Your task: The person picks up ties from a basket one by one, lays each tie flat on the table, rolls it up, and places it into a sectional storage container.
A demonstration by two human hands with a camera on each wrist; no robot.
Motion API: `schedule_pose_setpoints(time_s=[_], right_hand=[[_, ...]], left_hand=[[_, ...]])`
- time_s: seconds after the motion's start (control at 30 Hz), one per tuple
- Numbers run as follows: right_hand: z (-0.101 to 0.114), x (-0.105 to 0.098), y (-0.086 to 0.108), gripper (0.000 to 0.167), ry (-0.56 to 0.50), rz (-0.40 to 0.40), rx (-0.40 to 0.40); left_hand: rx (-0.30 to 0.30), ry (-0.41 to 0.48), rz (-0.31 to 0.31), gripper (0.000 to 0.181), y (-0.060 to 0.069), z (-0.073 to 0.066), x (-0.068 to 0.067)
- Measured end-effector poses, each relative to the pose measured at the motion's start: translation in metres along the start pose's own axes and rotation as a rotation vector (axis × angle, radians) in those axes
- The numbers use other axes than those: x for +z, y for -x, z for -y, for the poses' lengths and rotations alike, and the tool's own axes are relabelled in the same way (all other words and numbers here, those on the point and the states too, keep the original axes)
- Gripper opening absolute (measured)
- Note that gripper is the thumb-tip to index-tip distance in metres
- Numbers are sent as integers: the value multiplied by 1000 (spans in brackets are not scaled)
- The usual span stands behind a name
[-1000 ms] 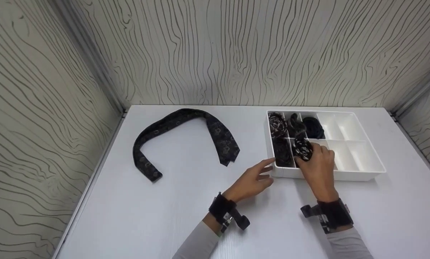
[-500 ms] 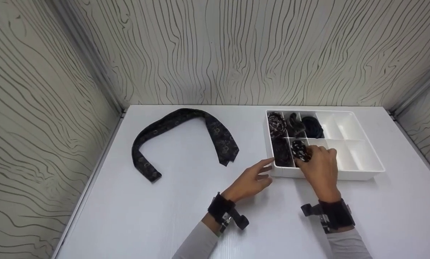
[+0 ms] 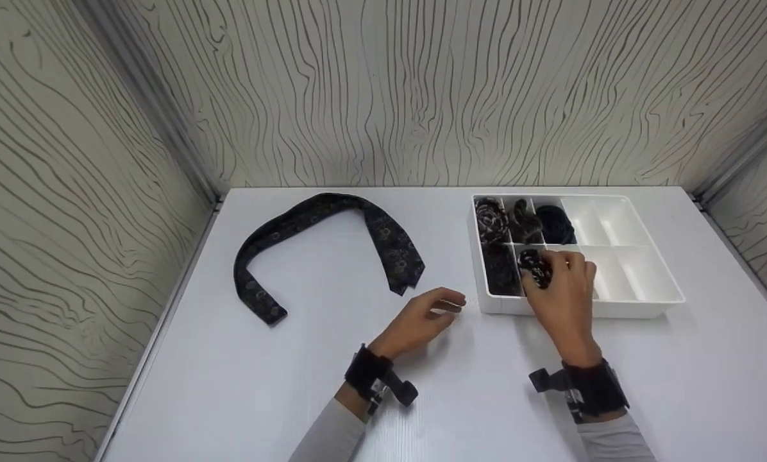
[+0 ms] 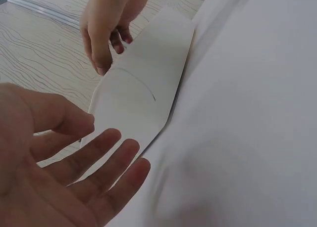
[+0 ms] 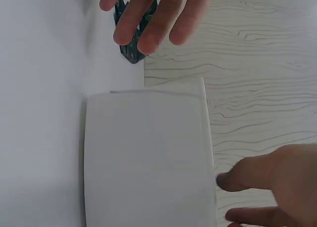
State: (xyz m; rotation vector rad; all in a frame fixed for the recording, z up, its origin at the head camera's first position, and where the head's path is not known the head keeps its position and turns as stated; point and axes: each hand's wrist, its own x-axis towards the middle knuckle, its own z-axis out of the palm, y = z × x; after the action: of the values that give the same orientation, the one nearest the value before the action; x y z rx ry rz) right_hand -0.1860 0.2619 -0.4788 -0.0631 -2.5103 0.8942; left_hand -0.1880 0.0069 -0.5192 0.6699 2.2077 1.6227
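In the head view my right hand (image 3: 563,298) reaches into the front row of a white divided tray (image 3: 569,308), with thumb and fingers round a rolled black-and-white patterned necktie (image 3: 535,266) in the second compartment from the left. The right wrist view shows that thumb (image 5: 247,175) at the tray's rim; the roll is hidden there. My left hand (image 3: 419,321) hovers left of the tray, holding nothing, its fingers spread and loosely bent in the left wrist view. A dark floral necktie (image 3: 393,250) lies unrolled in an arch on the table.
Other rolled dark ties fill tray compartments: a patterned one (image 3: 491,221), a brownish one (image 3: 524,221), a navy one (image 3: 554,224) and a black one (image 3: 500,269). A wood-grain patterned wall (image 3: 383,96) stands behind the white table (image 3: 294,385).
My left hand has drawn away from the tray's front left corner, down and to the left. The rolled tie sits lower in its compartment, my right hand staying with it.
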Motion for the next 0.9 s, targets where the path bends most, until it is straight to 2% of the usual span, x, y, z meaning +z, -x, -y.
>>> schedule_pose_setpoints(time_s=[0.1, 0.2, 0.3, 0.37, 0.43, 0.53, 0.63, 0.73, 0.8, 0.9], right_hand=[[15, 15, 5, 22, -75, -100, -161], [32, 33, 10, 15, -90, -69, -307], [49, 53, 16, 16, -63, 50, -388], [59, 66, 20, 18, -46, 163, -399], [67, 78, 22, 24, -43, 297, -391], [76, 94, 23, 40, -43, 481, -370], [81, 108, 21, 58, -20, 606, -360], [84, 122, 19, 68, 49, 641, -383], [85, 128, 19, 68, 87, 625, -409], [86, 135, 20, 56, 101, 572, -448]], left_hand=[[-3, -30, -60, 31, 10, 6, -14], [8, -60, -144, 28, 21, 13, -30], [27, -105, -253, 28, 33, 20, -49], [42, -171, -351, 26, 41, 25, -63], [41, -259, -462, 24, 50, 29, -77], [8, -437, -637, 21, 62, 35, -99], [-73, -601, -767, 19, 77, 39, -120], [-183, -690, -825, 23, 93, 42, -136], [-273, -690, -836, 30, 102, 45, -143], [-395, -634, -814, 40, 112, 48, -150]])
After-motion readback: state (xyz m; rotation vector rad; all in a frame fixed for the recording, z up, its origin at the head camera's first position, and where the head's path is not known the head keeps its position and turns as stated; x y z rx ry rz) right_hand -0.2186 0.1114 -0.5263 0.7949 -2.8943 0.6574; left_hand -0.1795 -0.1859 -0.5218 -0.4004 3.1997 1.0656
